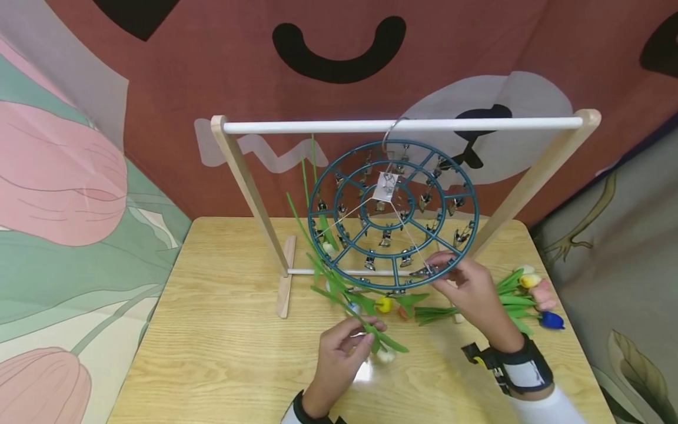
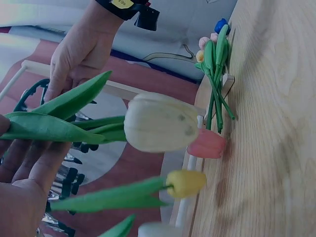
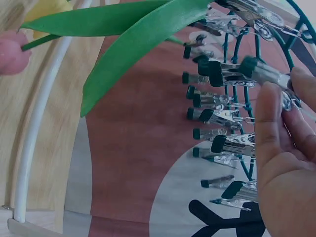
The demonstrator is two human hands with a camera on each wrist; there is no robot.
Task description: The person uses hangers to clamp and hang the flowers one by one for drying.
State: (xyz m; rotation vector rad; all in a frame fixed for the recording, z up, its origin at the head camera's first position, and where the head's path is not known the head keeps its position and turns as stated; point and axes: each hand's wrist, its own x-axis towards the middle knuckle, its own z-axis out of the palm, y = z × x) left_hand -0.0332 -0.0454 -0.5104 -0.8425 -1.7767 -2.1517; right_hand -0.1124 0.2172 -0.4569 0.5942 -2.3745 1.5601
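My left hand (image 1: 341, 356) pinches the green stem of a white tulip (image 2: 160, 121). Its bloom points down toward the table, and the leaves spread beside the fingers. At the front right rim of a round blue-green clip hanger (image 1: 394, 259), my right hand (image 1: 468, 291) pinches a metal clip (image 3: 269, 73) between thumb and fingers. Several more clips (image 3: 237, 144) dangle from the hanger's rings. Other tulips hang with their blooms downward below the hanger, among them a yellow tulip (image 2: 186, 183) and a pink tulip (image 2: 207, 144).
The hanger hooks over the white bar (image 1: 318, 126) of a wooden stand (image 1: 254, 206). Several tulips (image 1: 521, 300) with pink, yellow and blue blooms lie at the table's right. A printed cloth (image 1: 212, 65) hangs behind the wooden table (image 1: 212, 330).
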